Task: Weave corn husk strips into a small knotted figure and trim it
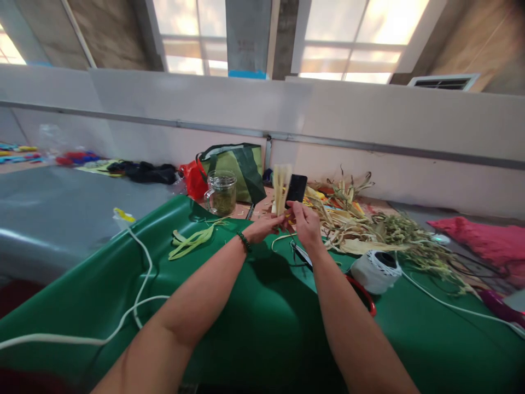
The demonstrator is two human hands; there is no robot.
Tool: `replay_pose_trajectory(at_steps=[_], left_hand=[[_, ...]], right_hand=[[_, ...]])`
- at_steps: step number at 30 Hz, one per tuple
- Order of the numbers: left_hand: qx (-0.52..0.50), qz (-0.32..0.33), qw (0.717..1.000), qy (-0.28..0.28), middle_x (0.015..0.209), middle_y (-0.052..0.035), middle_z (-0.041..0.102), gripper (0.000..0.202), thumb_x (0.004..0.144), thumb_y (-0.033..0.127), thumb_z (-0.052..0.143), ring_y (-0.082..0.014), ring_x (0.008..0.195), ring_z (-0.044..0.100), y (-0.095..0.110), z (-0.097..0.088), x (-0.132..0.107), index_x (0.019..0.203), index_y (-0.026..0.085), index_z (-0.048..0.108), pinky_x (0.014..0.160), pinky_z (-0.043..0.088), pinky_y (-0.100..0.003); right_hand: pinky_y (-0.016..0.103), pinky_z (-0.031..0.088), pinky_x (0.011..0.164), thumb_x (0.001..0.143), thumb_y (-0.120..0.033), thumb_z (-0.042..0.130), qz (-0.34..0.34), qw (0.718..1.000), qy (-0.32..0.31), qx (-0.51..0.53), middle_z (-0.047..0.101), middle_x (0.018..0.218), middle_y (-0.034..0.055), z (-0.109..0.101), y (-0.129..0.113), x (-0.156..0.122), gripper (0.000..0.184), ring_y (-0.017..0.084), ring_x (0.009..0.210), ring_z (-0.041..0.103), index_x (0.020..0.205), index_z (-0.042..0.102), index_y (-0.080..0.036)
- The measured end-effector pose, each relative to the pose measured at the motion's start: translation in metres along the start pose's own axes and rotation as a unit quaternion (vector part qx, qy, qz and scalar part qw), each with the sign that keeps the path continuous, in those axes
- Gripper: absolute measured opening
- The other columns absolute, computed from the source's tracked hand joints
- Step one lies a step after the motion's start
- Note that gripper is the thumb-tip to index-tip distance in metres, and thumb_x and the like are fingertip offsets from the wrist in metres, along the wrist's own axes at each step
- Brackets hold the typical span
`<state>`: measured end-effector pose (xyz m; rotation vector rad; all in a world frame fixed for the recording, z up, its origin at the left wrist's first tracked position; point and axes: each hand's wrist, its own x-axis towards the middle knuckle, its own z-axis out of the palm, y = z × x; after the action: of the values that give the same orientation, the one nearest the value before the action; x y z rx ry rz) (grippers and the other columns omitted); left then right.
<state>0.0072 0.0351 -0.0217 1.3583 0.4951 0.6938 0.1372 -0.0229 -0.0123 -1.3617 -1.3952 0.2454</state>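
Observation:
My left hand [266,226], with a dark beaded bracelet at the wrist, is closed around the lower end of an upright bundle of pale dried corn husk strips [281,187]. Beside it, my right hand [305,221] pinches close to the base of the bundle; whatever lies between its fingertips is too small to make out. Behind the hands stands a black phone [297,188]. Below them, scissors [302,255] lie on the green mat [262,334], partly hidden by my right forearm. Loose dried corn husks [344,232] spread to the right.
A spool of white thread [375,271] stands near a red handle [365,295]. Left of my hands are green husk strips [192,241], a glass mug [222,194] and a green bag [241,169]. White cord [143,249] crosses the mat. Dried plant stems [410,241] lie right.

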Motion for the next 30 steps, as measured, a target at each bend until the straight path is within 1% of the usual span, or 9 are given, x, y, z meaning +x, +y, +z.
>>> replay_pose_trajectory(at_steps=[5, 8, 10, 13, 15, 17, 19, 22, 30], left_hand=[[-0.075, -0.037, 0.994, 0.074, 0.064, -0.0021, 0.062, 0.037, 0.081, 0.043, 0.063, -0.0089, 0.053, 0.055, 0.009, 0.000, -0.001, 0.063, 0.016, 0.045, 0.052, 0.037, -0.021], [-0.094, -0.043, 0.986, 0.132, 0.060, -0.0005, 0.061, 0.033, 0.086, 0.036, 0.058, -0.0072, 0.048, 0.053, 0.013, -0.002, 0.000, 0.063, 0.016, 0.046, 0.050, 0.036, -0.020], [-0.109, -0.041, 0.980, 0.162, 0.058, 0.0003, 0.060, 0.032, 0.086, 0.036, 0.057, -0.0068, 0.046, 0.052, 0.014, -0.004, 0.001, 0.064, 0.016, 0.047, 0.049, 0.036, -0.019], [-0.133, -0.030, 0.976, 0.168, 0.057, 0.0009, 0.058, 0.032, 0.086, 0.037, 0.057, -0.0068, 0.045, 0.052, 0.015, -0.005, 0.002, 0.064, 0.016, 0.047, 0.047, 0.034, -0.018], [-0.133, -0.035, 0.977, 0.164, 0.056, 0.0008, 0.058, 0.032, 0.087, 0.037, 0.054, -0.0066, 0.045, 0.051, 0.015, -0.004, 0.002, 0.064, 0.016, 0.047, 0.047, 0.033, -0.018], [-0.121, -0.044, 0.978, 0.166, 0.056, 0.0007, 0.058, 0.032, 0.088, 0.035, 0.051, -0.0066, 0.045, 0.051, 0.015, -0.002, 0.002, 0.064, 0.015, 0.049, 0.047, 0.034, -0.018], [-0.110, -0.044, 0.980, 0.162, 0.056, 0.0005, 0.058, 0.031, 0.089, 0.035, 0.051, -0.0068, 0.046, 0.052, 0.014, -0.001, 0.002, 0.065, 0.015, 0.051, 0.047, 0.034, -0.018], [-0.095, -0.032, 0.983, 0.154, 0.057, 0.0002, 0.059, 0.031, 0.088, 0.036, 0.052, -0.0067, 0.046, 0.051, 0.011, 0.000, 0.002, 0.066, 0.014, 0.052, 0.047, 0.034, -0.018], [-0.069, -0.023, 0.985, 0.155, 0.058, -0.0008, 0.058, 0.033, 0.086, 0.039, 0.054, -0.0071, 0.046, 0.051, 0.009, -0.005, 0.003, 0.065, 0.014, 0.054, 0.046, 0.034, -0.018]], right_hand=[[0.029, 0.049, 0.066, 0.082, -0.040, 0.048, 0.046, 0.999, 0.000, -0.008, 0.070, 0.082, 0.0084, -0.004, 0.001, 0.010, 0.037, 0.017, 0.067, 0.062, 0.095, 0.069, -0.012], [0.026, 0.044, 0.061, 0.083, -0.032, 0.047, 0.023, 0.990, -0.084, -0.112, 0.068, 0.075, 0.0046, -0.026, -0.020, 0.008, 0.028, 0.016, 0.064, 0.059, 0.087, 0.070, -0.015], [0.024, 0.039, 0.058, 0.084, -0.033, 0.048, -0.016, 0.961, -0.179, -0.208, 0.066, 0.069, 0.0021, -0.049, -0.037, -0.005, 0.026, 0.015, 0.063, 0.057, 0.077, 0.068, -0.018], [0.026, 0.036, 0.059, 0.086, -0.033, 0.048, 0.013, 0.909, -0.218, -0.354, 0.067, 0.071, 0.0027, -0.091, -0.047, -0.041, 0.024, 0.016, 0.065, 0.057, 0.076, 0.067, -0.021], [0.028, 0.040, 0.066, 0.084, -0.033, 0.050, 0.048, 0.889, -0.185, -0.416, 0.069, 0.080, 0.0051, -0.118, -0.038, -0.068, 0.021, 0.021, 0.075, 0.061, 0.077, 0.066, -0.022], [0.034, 0.044, 0.077, 0.082, -0.044, 0.055, 0.062, 0.894, -0.034, -0.443, 0.068, 0.097, 0.0102, -0.141, -0.018, -0.090, 0.026, 0.027, 0.093, 0.060, 0.089, 0.066, -0.021], [0.043, 0.043, 0.089, 0.072, -0.056, 0.063, 0.074, 0.882, 0.091, -0.456, 0.059, 0.120, 0.0211, -0.157, 0.005, -0.103, 0.062, 0.035, 0.112, 0.053, 0.117, 0.057, -0.013], [0.043, 0.045, 0.091, 0.065, -0.054, 0.068, 0.182, 0.894, 0.062, -0.405, 0.054, 0.128, 0.0247, -0.168, 0.036, -0.106, 0.094, 0.035, 0.115, 0.054, 0.139, 0.035, -0.005], [0.044, 0.045, 0.091, 0.065, -0.046, 0.066, 0.249, 0.872, 0.118, -0.404, 0.057, 0.124, 0.0255, -0.225, 0.089, -0.084, 0.089, 0.036, 0.112, 0.057, 0.137, 0.035, -0.004]])
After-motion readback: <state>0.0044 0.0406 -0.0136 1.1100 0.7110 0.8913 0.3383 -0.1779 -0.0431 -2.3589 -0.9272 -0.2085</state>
